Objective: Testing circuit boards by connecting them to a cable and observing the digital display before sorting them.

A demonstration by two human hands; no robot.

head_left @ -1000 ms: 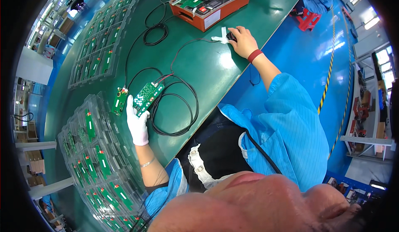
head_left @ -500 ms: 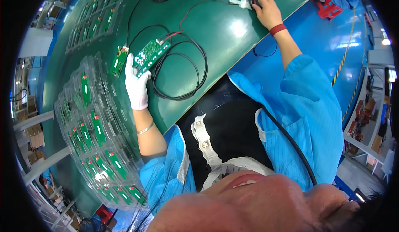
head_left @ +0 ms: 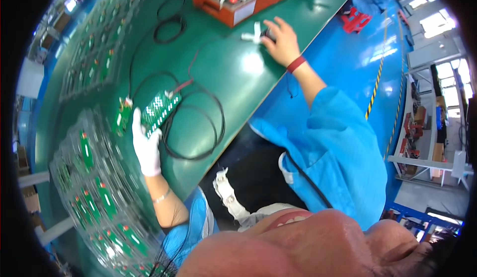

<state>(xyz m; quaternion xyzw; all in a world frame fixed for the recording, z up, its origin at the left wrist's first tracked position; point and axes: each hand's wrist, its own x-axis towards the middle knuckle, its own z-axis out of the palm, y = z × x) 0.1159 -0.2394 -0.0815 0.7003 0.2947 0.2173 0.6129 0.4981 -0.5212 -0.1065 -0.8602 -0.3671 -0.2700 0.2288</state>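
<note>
My left hand (head_left: 145,150), in a white glove, grips the near end of a green circuit board (head_left: 161,109) between thumb and fingers. A red and black wire pair plugs into that board's far end. Just left of the fingertips lies a smaller green circuit board (head_left: 122,117) with a dark cable attached. At the table's far right edge my bare right hand (head_left: 282,43), wearing a red wristband, is spread over a small dark device (head_left: 269,34). Its thumb lies against the device and its fingers are raised. White tape (head_left: 256,33) sits beside the device.
Stacked clear trays (head_left: 107,187) of green boards stand close on my left, with another tray group (head_left: 94,48) farther back. A black cable loop (head_left: 218,140) lies beside the held board, and a cable coil (head_left: 169,29) farther off. An orange box (head_left: 218,10) stands at the back.
The view has shifted, so the table sits lower and the orange box shows more fully. My right fingers have lifted from the dark device. The left hand still holds the board.
</note>
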